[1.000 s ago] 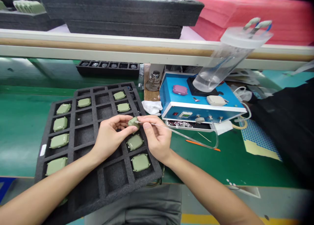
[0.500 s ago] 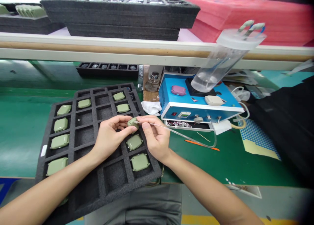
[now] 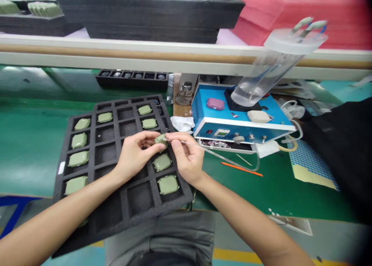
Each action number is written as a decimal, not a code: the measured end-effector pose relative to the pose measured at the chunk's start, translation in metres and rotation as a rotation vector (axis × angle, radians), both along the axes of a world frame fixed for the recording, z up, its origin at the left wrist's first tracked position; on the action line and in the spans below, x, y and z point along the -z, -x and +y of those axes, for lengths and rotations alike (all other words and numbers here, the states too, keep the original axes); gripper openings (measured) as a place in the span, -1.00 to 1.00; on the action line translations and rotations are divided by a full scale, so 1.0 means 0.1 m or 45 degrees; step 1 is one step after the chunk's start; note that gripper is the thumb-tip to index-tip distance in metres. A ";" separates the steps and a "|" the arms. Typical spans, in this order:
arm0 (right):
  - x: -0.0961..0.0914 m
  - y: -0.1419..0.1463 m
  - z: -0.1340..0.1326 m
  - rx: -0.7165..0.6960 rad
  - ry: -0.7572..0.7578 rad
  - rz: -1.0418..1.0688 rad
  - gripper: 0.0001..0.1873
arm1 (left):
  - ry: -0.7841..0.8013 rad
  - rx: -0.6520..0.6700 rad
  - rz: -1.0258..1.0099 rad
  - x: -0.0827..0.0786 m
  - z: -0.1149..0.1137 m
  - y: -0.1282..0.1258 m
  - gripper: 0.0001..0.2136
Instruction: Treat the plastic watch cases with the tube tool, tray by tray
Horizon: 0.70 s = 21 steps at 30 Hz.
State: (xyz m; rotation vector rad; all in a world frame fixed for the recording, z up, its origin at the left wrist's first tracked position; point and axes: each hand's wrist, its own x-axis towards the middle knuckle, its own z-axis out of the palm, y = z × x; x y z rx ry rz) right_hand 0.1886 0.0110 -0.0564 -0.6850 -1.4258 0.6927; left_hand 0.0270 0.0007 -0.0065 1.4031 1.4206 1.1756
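Closed around a green watch case (image 3: 160,140), my left hand (image 3: 138,151) keeps it tilted above the black foam tray (image 3: 125,211). My right hand (image 3: 187,153) is closed in a pinch on the end of a thin clear tube (image 3: 213,153), whose tip meets the right side of the case. Fingers hide the exact contact. The tube loops back to a blue box-shaped machine (image 3: 242,122). In the tray below lie several more green watch cases, one (image 3: 162,162) just under my hands and another (image 3: 168,184) nearer the front edge.
On the machine sit a purple case (image 3: 215,103), a beige case (image 3: 258,116) and a clear cylinder (image 3: 255,76). An orange stick (image 3: 241,169) lies on the green bench. Behind, a shelf (image 3: 139,56) carries black trays (image 3: 154,18) and red foam (image 3: 290,10). White cloth (image 3: 182,124) lies beside the tray.
The view has shifted slightly, so the scene sits a little further right and higher. Both hands keep the same hold on the watch case and the tube.
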 end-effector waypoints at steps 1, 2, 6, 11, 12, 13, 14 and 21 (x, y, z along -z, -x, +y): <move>0.00 -0.01 -0.02 -0.009 0.018 0.011 -0.84 | -0.018 0.005 0.028 -0.03 0.00 0.00 -0.69; 0.01 -0.03 -0.04 -0.016 0.036 0.028 -0.84 | -0.041 0.017 0.069 -0.07 -0.01 0.01 -0.71; 0.07 -0.03 -0.06 0.055 0.027 0.139 -0.82 | -0.055 0.202 0.343 -0.39 -0.17 0.16 -0.78; 0.08 -0.01 -0.06 0.055 -0.010 0.149 -0.80 | 0.183 0.671 0.719 -0.66 -0.72 0.25 -0.69; 0.08 -0.01 -0.06 0.053 -0.017 0.153 -0.80 | 0.203 0.710 0.813 -0.64 -0.83 0.24 -0.65; 0.08 -0.01 -0.07 0.054 -0.021 0.152 -0.80 | 0.205 0.726 0.907 -0.61 -0.92 0.23 -0.60; 0.08 -0.02 -0.07 0.058 -0.021 0.147 -0.80 | 0.191 0.728 0.984 -0.58 -1.00 0.23 -0.56; 0.12 -0.01 -0.08 0.047 0.031 0.163 -0.83 | 0.135 0.086 1.347 -0.58 -0.80 0.84 -0.65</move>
